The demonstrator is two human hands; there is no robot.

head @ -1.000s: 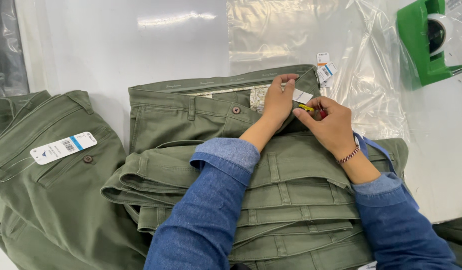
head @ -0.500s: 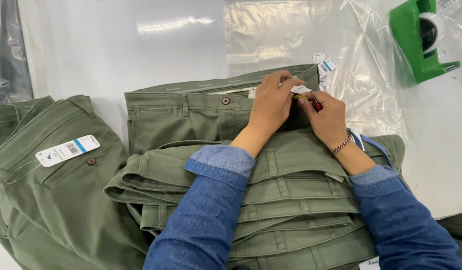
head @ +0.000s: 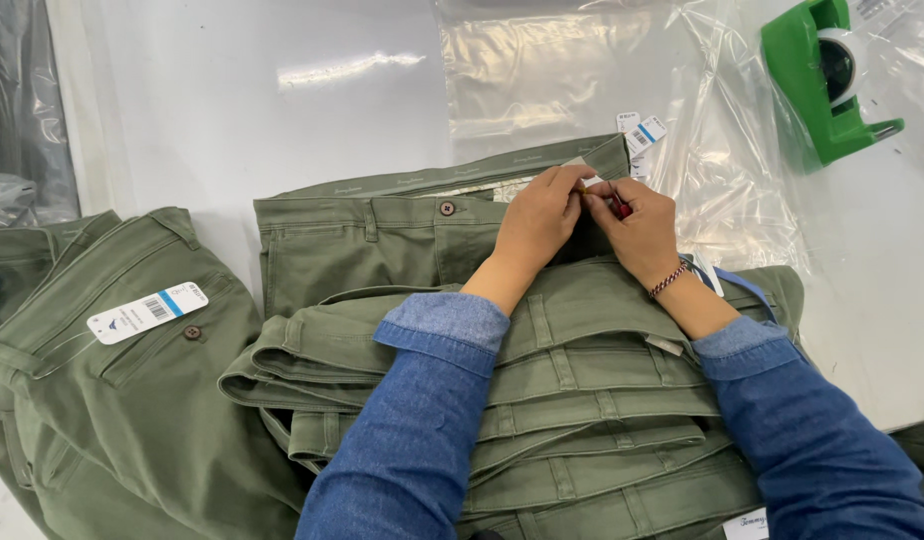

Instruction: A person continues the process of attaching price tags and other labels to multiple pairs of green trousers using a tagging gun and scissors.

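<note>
A stack of folded olive trousers [head: 582,420] (nearest). Upon its top waistband, the left hand [head: 538,222] and right hand [head: 637,232] meet, fingers pinched on a small red item [head: 618,208]. Beyond: paper tags [head: 640,134], clear plastic bag [head: 562,80], green tape dispenser [head: 820,85].

Small red thing [head: 618,208] in the grip — mostly hidden by fingers [head: 582,190].
</note>
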